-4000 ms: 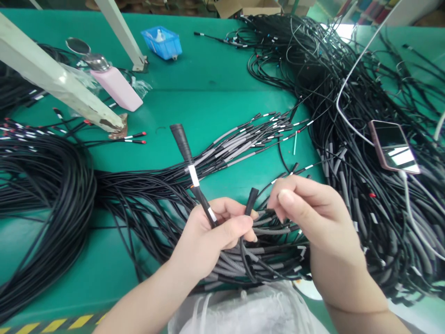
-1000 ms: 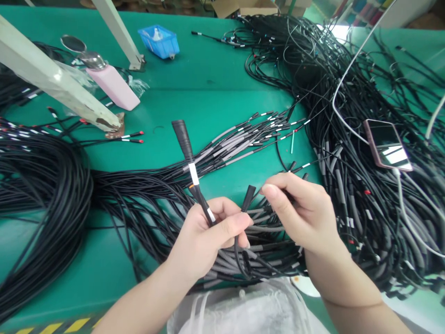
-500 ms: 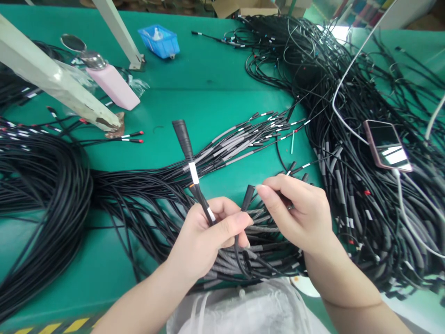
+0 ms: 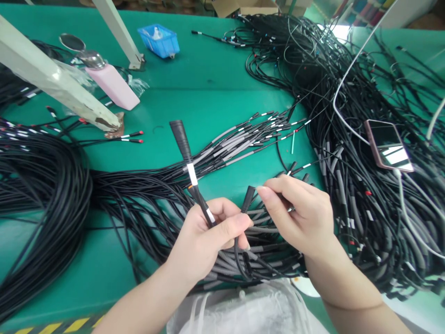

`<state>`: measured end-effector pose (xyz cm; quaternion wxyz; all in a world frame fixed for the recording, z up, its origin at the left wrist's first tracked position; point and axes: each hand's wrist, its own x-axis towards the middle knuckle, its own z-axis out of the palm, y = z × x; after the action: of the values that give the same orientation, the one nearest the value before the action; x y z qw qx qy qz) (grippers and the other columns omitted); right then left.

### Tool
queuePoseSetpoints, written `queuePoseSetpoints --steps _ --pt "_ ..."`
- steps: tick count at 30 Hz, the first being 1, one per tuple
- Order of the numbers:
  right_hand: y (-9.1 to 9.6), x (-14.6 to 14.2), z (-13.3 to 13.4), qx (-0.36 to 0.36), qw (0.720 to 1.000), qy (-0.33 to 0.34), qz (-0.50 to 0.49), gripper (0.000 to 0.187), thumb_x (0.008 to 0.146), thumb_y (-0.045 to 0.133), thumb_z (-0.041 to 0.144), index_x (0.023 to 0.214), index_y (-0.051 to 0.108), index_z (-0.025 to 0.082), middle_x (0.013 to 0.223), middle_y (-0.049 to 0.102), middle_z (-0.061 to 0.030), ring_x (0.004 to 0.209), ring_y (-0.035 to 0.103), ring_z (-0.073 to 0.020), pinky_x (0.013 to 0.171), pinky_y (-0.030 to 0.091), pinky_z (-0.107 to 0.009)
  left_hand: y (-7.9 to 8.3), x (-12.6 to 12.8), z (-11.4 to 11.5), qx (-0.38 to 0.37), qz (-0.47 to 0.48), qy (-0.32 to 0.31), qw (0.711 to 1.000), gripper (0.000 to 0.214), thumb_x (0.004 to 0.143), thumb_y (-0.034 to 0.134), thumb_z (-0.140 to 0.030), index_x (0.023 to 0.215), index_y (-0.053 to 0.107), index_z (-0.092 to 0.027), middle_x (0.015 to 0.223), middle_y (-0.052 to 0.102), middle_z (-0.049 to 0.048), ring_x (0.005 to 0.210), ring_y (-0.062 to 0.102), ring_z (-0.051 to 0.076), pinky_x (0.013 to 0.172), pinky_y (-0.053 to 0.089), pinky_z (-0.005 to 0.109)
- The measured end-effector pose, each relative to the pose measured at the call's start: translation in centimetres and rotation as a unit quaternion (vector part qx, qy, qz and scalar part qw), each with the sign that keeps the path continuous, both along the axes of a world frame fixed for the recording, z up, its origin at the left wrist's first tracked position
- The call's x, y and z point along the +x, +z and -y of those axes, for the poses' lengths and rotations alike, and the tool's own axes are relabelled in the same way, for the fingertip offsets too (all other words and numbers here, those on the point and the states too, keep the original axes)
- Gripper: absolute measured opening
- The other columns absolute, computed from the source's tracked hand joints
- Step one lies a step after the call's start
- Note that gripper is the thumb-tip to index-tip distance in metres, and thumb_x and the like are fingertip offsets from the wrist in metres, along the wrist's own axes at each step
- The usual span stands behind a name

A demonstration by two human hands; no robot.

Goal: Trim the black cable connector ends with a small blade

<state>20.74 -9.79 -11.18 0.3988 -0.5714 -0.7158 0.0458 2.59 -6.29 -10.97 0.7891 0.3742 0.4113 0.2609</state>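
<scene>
My left hand (image 4: 215, 232) is closed around a black cable. One thick connector end (image 4: 181, 139) of it sticks up to the left, with a white label (image 4: 192, 174) below the plug. A smaller black connector (image 4: 248, 198) rises between my left thumb and fingers, its cable curving down beneath the hand. Close to that connector's tip, my right hand (image 4: 299, 215) has thumb and forefinger brought together in a pinch; whether anything is between them is too small to make out. Under both hands lie several cables with grey corrugated sleeves (image 4: 225, 266).
A big coil of black cable (image 4: 45, 195) lies at left, and a large heap of cables (image 4: 347, 116) at right with a phone (image 4: 388, 144) on top. Behind are a pink pump bottle (image 4: 113, 86), a blue bin (image 4: 160, 42) and a white post (image 4: 59, 76).
The thick connector end has tilted slightly to the left. Both hands keep nearly the same place and hold.
</scene>
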Motion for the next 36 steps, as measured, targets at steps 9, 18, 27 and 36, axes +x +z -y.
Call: queuePoseSetpoints --steps 9,18,27,36 --pt "0.5 0.3 0.1 -0.089 0.991 0.053 -0.08 0.023 0.103 0.057 0.021 0.081 0.061 0.017 0.064 0.054 0.0035 0.054 0.045 -0.0084 0.053 0.038 -0.022 -0.2 0.1 0.0 -0.013 0.014 -0.006 1.0 0.032 0.076 0.081 -0.035 0.059 0.06 -0.018 0.048 0.061 0.0006 0.049 0.044 0.009 0.049 0.029 0.024" --pt "0.7 0.3 0.0 -0.041 0.992 0.04 -0.109 0.021 0.101 0.059 0.017 0.08 0.061 0.014 0.064 0.051 0.0047 0.054 0.042 -0.0065 0.053 0.035 -0.02 -1.1 0.0 0.1 -0.026 0.054 0.0 0.998 0.032 0.075 0.084 -0.038 0.061 0.063 -0.018 0.046 0.062 0.0005 0.043 0.03 0.007 0.045 0.016 0.025" --pt "0.2 0.1 -0.1 -0.008 0.999 0.025 -0.032 0.023 0.102 0.058 0.017 0.079 0.061 0.014 0.062 0.047 0.0043 0.056 0.041 -0.0084 0.057 0.035 -0.023 -0.1 0.3 0.4 -0.02 0.026 0.034 0.999 0.032 0.075 0.082 -0.032 0.058 0.059 -0.018 0.046 0.06 0.0003 0.045 0.029 0.007 0.048 0.014 0.026" --pt "0.0 0.0 -0.1 -0.005 0.999 0.023 -0.024 0.022 0.102 0.057 0.016 0.08 0.062 0.013 0.063 0.049 0.0035 0.056 0.042 -0.0086 0.058 0.035 -0.024 -0.7 -0.2 0.4 -0.031 0.038 0.018 0.999 0.032 0.075 0.084 -0.036 0.061 0.062 -0.018 0.048 0.063 0.0013 0.045 0.032 0.007 0.047 0.016 0.025"
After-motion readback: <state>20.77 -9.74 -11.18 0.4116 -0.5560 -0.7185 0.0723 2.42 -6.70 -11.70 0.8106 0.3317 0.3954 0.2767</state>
